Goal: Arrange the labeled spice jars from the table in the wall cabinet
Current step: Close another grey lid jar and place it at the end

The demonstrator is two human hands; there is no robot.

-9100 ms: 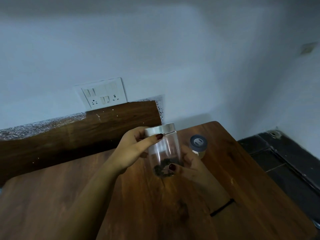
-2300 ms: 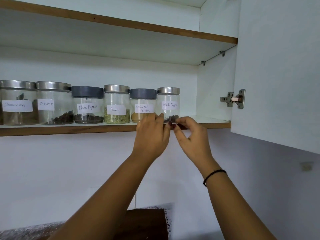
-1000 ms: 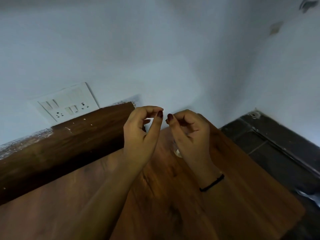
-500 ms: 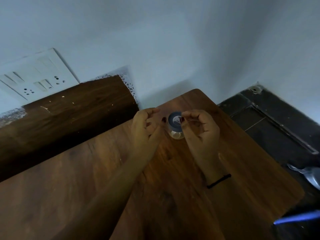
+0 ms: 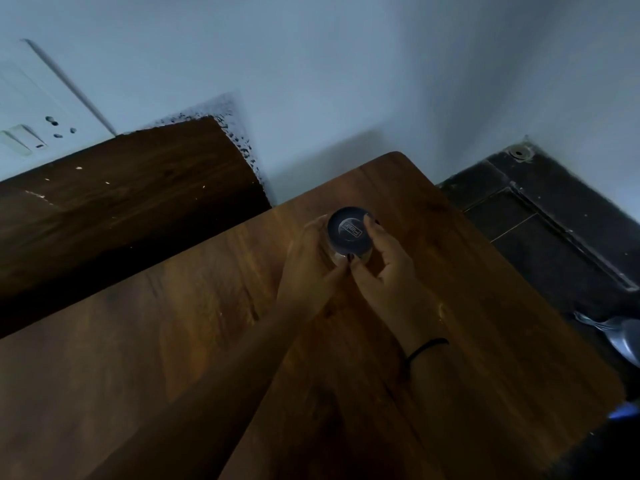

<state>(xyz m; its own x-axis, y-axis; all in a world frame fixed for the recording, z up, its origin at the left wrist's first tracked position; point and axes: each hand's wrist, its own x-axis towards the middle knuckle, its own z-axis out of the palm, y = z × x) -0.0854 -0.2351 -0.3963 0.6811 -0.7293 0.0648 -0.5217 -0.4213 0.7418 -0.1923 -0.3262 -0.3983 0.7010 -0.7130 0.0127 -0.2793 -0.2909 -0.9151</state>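
On the table [image 5: 173,341], the left hand [image 5: 308,268] and right hand [image 5: 386,273] curl their fingers [image 5: 371,227] round the dark-lidded jar [image 5: 348,231]

Your left hand [image 5: 308,268] and right hand [image 5: 388,271] are stretched forward side by side, fingers curled around the jar [image 5: 348,231], thumbs close together.

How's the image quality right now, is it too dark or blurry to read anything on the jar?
Head view: dim and bluish, with the table, left hand and right hand in shadow; slightly soft; the jar is seen top-down, so only a mark on its top shows, no paper label; the wide lens stretches the switch plate at the left edge.
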